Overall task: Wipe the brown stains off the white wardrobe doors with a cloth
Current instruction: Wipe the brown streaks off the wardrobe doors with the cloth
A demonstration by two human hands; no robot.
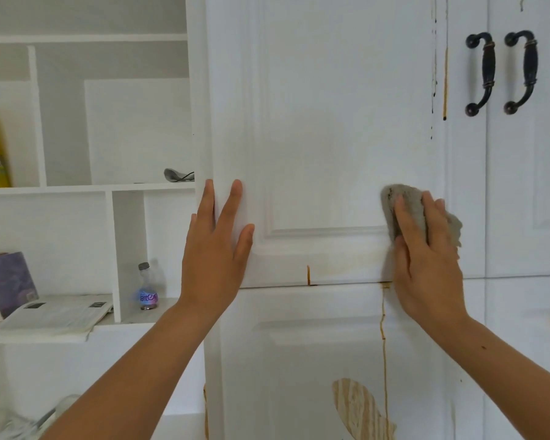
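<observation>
Wardrobe doors point(324, 122) fill the head view, and the right hand point(426, 255) presses a grey cloth point(407, 211) flat against the upper door at the lower right corner of its raised panel, fingers spread over the cloth. The left hand point(216, 246) lies open and empty, palm flat on that door's left edge. Brown stains point(384, 328) run down the lower door just below the right hand, with a short drip point(308, 275) between both hands.

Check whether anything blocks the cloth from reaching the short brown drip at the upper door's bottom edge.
Nothing visible does. The right hand presses the cloth on the door; bare white panel lies between it and the drip.
</observation>
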